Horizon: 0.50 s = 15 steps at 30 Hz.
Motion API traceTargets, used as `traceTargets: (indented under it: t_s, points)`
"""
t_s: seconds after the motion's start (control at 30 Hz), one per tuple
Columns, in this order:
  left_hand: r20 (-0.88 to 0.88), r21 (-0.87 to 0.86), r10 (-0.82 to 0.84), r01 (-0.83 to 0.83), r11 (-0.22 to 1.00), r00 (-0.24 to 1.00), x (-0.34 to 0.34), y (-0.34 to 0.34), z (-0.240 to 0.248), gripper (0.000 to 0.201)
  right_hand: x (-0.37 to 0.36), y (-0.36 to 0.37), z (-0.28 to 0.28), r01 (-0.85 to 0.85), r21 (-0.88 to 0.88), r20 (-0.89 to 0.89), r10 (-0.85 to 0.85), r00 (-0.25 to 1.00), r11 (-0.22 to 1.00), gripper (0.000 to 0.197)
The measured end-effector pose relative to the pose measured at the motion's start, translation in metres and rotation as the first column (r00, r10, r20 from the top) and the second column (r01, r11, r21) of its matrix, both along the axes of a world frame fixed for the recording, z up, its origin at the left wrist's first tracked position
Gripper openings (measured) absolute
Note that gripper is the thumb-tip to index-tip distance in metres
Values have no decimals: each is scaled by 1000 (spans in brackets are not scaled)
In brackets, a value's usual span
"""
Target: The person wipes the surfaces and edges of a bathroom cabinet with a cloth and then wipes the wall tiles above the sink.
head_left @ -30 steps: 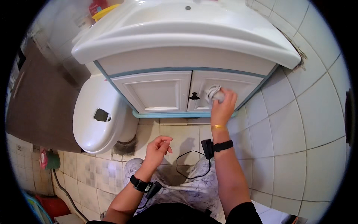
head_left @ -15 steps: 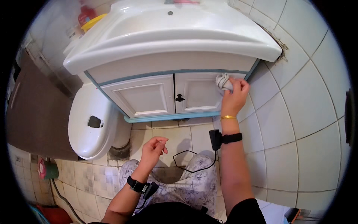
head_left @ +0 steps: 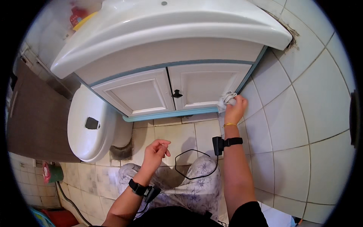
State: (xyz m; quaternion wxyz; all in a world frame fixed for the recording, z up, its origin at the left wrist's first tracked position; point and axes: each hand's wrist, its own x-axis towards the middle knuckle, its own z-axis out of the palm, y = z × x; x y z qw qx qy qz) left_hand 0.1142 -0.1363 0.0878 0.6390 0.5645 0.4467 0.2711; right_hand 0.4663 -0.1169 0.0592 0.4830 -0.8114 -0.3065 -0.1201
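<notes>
My right hand (head_left: 236, 109) is closed on a crumpled whitish cloth (head_left: 227, 99). It presses the cloth against the lower right corner of the right cabinet door (head_left: 206, 84), by the blue bottom edge (head_left: 170, 114). Part of the cloth is hidden behind my fingers. My left hand (head_left: 155, 154) hovers over my lap with nothing in it, its fingers loosely bent and a little apart. Between the two white doors sits a dark knob (head_left: 176, 94), some way left of the cloth.
A white basin (head_left: 166, 32) juts out above the cabinet. At the left stands a toilet (head_left: 89, 132) with its lid down, beside a brown panel (head_left: 39, 117). The tiled wall (head_left: 285, 113) rises close to my right arm. A black cable (head_left: 185, 176) loops from my right wrist strap.
My right hand has moved the cloth down the right door, from its upper right part to the bottom corner. My view has tipped lower. The left hand has stayed put.
</notes>
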Motion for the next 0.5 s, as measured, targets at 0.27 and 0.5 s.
traceTargets:
  t_s: [0.27, 0.5]
  points:
    - [-36, 2, -15, 15, 1000, 999, -1, -1, -7, 17, -11, 11, 4, 33, 67, -45, -30, 999, 997, 39]
    - [-42, 12, -9, 9, 1000, 999, -8, 0, -14, 17, -20, 15, -35, 3, -39, -108, -7, 994, 999, 35]
